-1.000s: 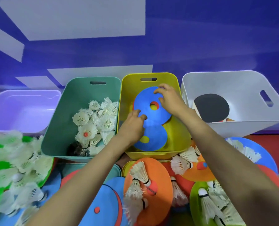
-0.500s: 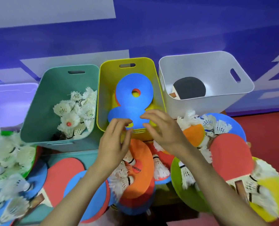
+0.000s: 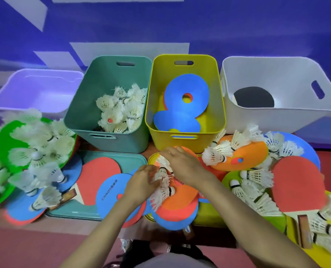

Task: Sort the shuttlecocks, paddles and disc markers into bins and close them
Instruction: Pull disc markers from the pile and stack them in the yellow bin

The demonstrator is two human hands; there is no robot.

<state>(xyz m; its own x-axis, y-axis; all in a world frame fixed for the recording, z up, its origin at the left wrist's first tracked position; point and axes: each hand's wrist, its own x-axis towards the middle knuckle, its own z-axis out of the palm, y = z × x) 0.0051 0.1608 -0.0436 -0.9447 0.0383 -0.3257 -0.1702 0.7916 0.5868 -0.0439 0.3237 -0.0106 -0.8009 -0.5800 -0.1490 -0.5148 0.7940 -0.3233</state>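
Shuttlecocks (image 3: 164,191) lie bunched on an orange disc marker (image 3: 180,202) just before the yellow bin (image 3: 164,142). Left hand (image 3: 141,183) curls round their feathers; right hand (image 3: 184,164) cups the top one, grip unclear. Best lifted by the cork bases, I judge: feather skirts are light and brittle. Teal bin (image 3: 106,78) holds more.
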